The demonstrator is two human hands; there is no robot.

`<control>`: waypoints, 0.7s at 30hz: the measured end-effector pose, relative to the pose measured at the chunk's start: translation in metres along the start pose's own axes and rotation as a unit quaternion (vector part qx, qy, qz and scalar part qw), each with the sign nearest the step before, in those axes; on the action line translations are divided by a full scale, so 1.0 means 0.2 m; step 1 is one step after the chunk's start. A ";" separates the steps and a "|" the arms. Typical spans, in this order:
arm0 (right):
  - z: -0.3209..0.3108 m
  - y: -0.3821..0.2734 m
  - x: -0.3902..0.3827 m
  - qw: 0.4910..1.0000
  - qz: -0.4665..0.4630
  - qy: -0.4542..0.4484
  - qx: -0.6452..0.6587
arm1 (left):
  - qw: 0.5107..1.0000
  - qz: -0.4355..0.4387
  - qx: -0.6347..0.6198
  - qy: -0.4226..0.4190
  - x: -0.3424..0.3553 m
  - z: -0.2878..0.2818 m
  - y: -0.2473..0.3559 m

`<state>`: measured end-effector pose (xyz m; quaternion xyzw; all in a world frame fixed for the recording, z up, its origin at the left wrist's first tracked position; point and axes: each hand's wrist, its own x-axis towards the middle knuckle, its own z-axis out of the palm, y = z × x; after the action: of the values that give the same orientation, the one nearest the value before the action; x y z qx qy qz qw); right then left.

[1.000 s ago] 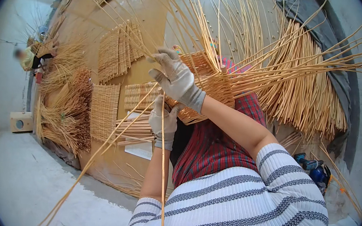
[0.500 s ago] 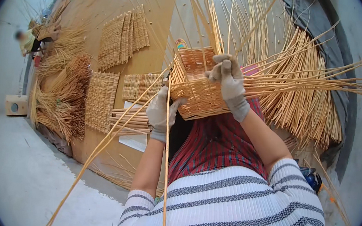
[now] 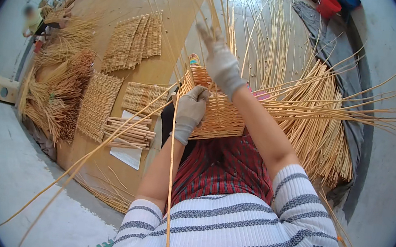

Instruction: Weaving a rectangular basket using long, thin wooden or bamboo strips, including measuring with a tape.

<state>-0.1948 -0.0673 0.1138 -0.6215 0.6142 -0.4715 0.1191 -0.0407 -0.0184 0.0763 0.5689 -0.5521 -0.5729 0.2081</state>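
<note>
A half-woven wicker basket (image 3: 225,119) rests on my lap, long loose rods spreading from its top and right side. My gloved left hand (image 3: 192,108) is closed on the basket's near left edge, its thumb and fingers pressed together at the weave. A long loose rod (image 3: 170,179) runs down past that hand over my shirt. Above the basket, my gloved right hand (image 3: 221,65) is raised with its fingers stretched out, slightly blurred. The upright rods (image 3: 213,8) stand just behind its fingertips; whether they touch cannot be told. My right forearm hides part of the basket's far side.
Woven panels (image 3: 134,40) and short round sticks (image 3: 131,133) lie on the board to the left. Beyond are bundles of wicker (image 3: 64,93). A big pile of peeled rods (image 3: 324,133) spreads at the right. A red bucket (image 3: 328,5) and another person (image 3: 36,22) are farther off.
My right hand has let go of the basket's right side and moved up and left, its fingers opening. My left hand has shifted slightly right onto the basket's edge.
</note>
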 end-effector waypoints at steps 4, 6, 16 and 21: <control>-0.23 0.02 -0.09 0.964 0.093 -0.050 0.245 | 0.999 0.029 -0.037 -0.012 -0.01 -0.02 -0.03; -0.42 0.03 -0.41 0.989 0.133 0.032 0.064 | 0.991 0.118 0.056 -0.003 -0.01 -0.04 -0.06; -0.14 0.01 -0.59 0.946 0.089 -0.256 -0.176 | 0.937 0.322 -0.038 0.129 -0.21 0.02 -0.28; -0.14 -0.21 -0.65 0.984 0.068 -0.137 -0.092 | 0.885 0.335 -0.287 0.152 -0.23 -0.21 -0.55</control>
<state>-0.1615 0.0673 0.1027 -0.6454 0.6735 -0.3142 0.1765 0.0516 0.0390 0.0104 0.3456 -0.4828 -0.5093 0.6229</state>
